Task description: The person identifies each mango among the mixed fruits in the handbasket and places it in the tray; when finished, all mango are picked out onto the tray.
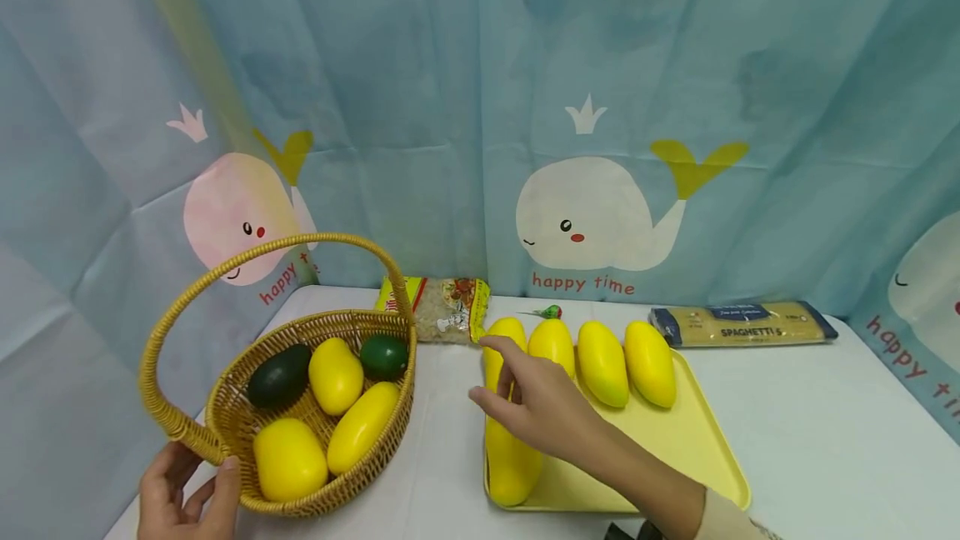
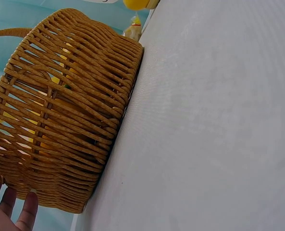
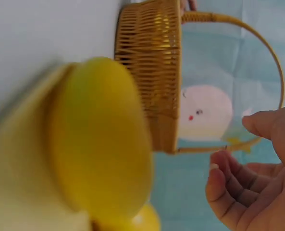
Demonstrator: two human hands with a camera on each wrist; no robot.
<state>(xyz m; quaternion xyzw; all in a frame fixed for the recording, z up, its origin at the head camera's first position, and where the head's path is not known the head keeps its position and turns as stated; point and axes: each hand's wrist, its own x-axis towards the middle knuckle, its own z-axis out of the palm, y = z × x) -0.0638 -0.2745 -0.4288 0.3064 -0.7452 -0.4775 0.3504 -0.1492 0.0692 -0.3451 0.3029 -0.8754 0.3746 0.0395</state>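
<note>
A wicker basket (image 1: 311,511) with a tall arched handle stands at the left. It holds three yellow mangoes (image 1: 291,458), a dark green avocado-like fruit (image 1: 279,376) and a smaller green fruit (image 1: 384,357). My left hand (image 1: 189,494) grips the basket at the foot of its handle, thumb on the rim. Above the left side of a pale yellow tray (image 1: 652,457) hovers my right hand (image 1: 536,398), thumb and fingers apart, holding nothing. Several yellow mangoes (image 1: 602,363) lie along the tray's back and left sides; the hand partly covers some. In the right wrist view a mango (image 3: 101,139) appears large and blurred.
Behind the basket lies a bag of dried food (image 1: 446,307). A small green-and-red item (image 1: 551,312) is behind the tray. A spaghetti pack (image 1: 742,325) lies at the back right. Whale-print curtain (image 1: 450,107) hangs around the white table (image 1: 442,473).
</note>
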